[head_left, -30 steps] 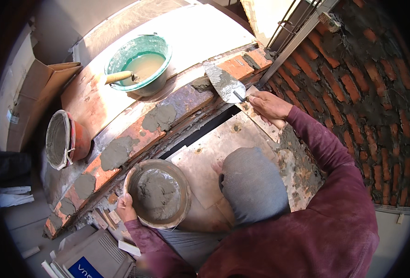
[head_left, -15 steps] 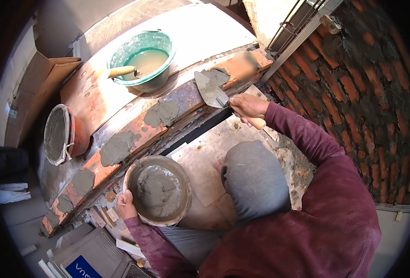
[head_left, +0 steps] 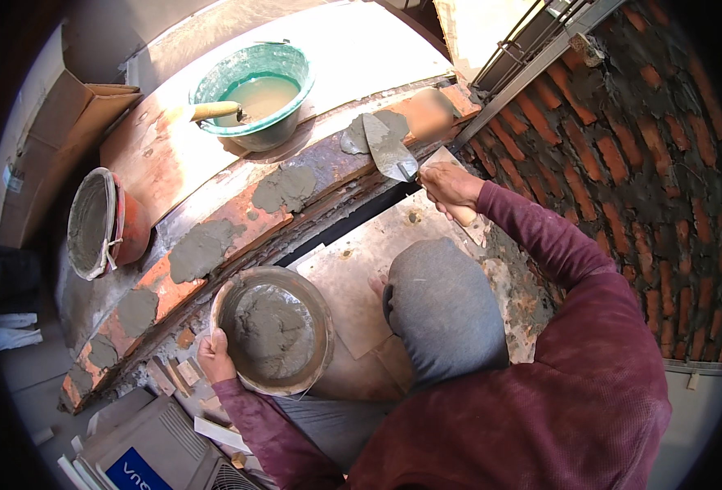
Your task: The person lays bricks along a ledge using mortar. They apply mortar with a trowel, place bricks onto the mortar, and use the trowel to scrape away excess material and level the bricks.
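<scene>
My right hand (head_left: 450,188) grips the wooden handle of a trowel, whose metal blade (head_left: 387,151) lies at a fresh mortar patch (head_left: 389,122) on the upper part of the brick ledge (head_left: 275,224). More lumps of mortar (head_left: 202,249) dot that ledge down to the lower left. My left hand (head_left: 218,355) holds the rim of a round bucket of grey mortar (head_left: 275,331), its fingers closed on it. My grey-clad knee (head_left: 442,310) is beside the bucket, with bare toes partly showing behind it.
On the pale board (head_left: 157,155) stand a green basin (head_left: 271,131) of cloudy water with a wooden handle across its rim and an orange mortar bucket (head_left: 132,229). Cardboard (head_left: 42,163) is left; a mortared brick wall (head_left: 638,188) with a metal rail is right; a grey appliance (head_left: 157,441) is below.
My right hand and trowel moved left and down toward the ledge, then the hand shifted slightly back rightward. A larger fresh mortar patch now shows under the blade. My left hand stays on the bucket.
</scene>
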Tool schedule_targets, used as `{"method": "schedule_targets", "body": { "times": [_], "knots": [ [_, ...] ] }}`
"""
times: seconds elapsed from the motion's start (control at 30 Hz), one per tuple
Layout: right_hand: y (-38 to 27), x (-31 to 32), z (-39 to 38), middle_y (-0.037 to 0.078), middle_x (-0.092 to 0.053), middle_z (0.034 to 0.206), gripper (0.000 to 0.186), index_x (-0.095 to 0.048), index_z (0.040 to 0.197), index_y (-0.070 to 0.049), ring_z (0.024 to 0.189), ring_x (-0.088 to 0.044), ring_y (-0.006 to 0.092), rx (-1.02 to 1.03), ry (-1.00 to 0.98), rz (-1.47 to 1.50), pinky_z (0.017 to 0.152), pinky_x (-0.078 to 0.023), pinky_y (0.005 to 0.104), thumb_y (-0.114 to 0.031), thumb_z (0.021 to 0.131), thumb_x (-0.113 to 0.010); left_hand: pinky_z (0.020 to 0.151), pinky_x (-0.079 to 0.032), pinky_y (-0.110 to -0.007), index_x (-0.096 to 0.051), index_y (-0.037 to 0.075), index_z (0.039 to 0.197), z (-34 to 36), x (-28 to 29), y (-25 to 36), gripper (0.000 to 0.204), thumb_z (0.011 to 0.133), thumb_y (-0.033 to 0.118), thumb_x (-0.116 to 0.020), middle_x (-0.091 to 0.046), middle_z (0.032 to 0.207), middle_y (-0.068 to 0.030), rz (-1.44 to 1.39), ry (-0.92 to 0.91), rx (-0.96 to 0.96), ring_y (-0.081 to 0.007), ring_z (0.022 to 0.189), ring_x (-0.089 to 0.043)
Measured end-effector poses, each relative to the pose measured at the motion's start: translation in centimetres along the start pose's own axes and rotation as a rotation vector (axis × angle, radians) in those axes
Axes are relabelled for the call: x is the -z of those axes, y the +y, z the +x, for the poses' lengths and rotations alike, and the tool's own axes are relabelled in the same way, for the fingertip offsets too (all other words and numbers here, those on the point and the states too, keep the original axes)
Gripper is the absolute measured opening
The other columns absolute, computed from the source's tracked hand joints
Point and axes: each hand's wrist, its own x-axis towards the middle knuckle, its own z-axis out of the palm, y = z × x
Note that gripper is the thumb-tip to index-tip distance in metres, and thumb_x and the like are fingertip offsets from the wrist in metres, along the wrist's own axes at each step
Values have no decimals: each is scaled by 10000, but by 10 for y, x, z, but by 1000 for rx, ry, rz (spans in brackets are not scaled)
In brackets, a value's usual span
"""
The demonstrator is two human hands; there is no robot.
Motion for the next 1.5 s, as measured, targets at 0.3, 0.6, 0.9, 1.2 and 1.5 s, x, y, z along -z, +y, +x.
{"method": "schedule_targets", "body": {
  "times": [0.3,0.6,0.9,1.2,1.5],
  "knots": [
    [-64,87,-6,124,-582,900,153,-540,1020,-43,759,-649,286,567,627,-1759,605,-510,415,-120,888,-556,547,-240,-242,-445,134,655,0,-1,6,399,938,266,-694,-389,657,89,-16,-4,55,-34,623,-292],
    [-132,96,83,9,-598,918,83,-609,861,-125,929,-632,195,528,495,-2028,783,-541,358,-140,922,-553,545,-239,-241,-426,140,649,4,-15,23,421,924,277,-714,-387,658,84,47,-19,41,-45,619,-284],
    [-116,99,-38,76,-632,803,68,-628,783,-86,775,-669,267,589,374,-1873,681,-529,414,-92,834,-582,543,-278,-237,-488,92,685,-14,-48,71,298,818,112,-754,-424,668,80,50,-66,22,-41,608,-332],
    [-61,139,-61,118,-603,752,74,-594,793,-56,755,-650,321,467,575,-1989,693,-519,433,-127,809,-608,533,-322,-251,-518,43,696,-42,-102,112,223,760,98,-724,-454,641,46,129,-167,-37,-62,589,-372],
    [9,-29,-47,107,-615,745,246,-547,1001,-13,559,-569,206,683,-81,-1622,536,-488,368,-257,971,-559,570,-357,-218,-580,32,818,-30,-133,117,166,797,59,-742,-531,704,35,-123,-195,28,-46,619,-430]
  ]
}}
